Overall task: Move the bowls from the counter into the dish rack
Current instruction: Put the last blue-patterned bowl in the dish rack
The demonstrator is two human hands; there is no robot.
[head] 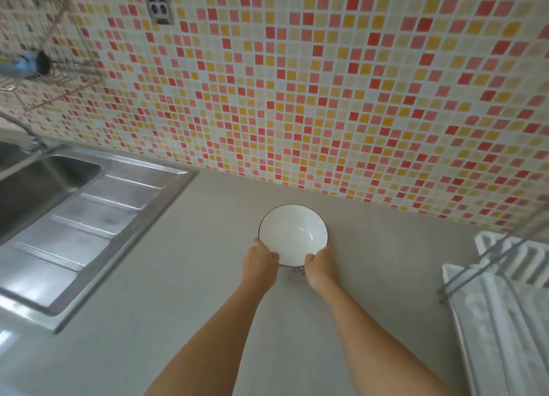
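Observation:
A white bowl (292,232) with a thin dark rim sits on the grey counter (184,306), near the tiled wall. My left hand (260,260) grips its near-left rim, thumb over the edge. My right hand (322,266) grips its near-right rim the same way. Whether the bowl rests on the counter or is slightly lifted I cannot tell. The white dish rack (505,306) with metal wires stands at the right edge, partly cut off by the frame.
A steel sink (35,184) with a ribbed drainboard (89,232) lies to the left. A tap (23,128) rises behind it. A wire shelf (44,68) hangs on the mosaic wall at upper left, and a wall socket (159,8) sits higher up.

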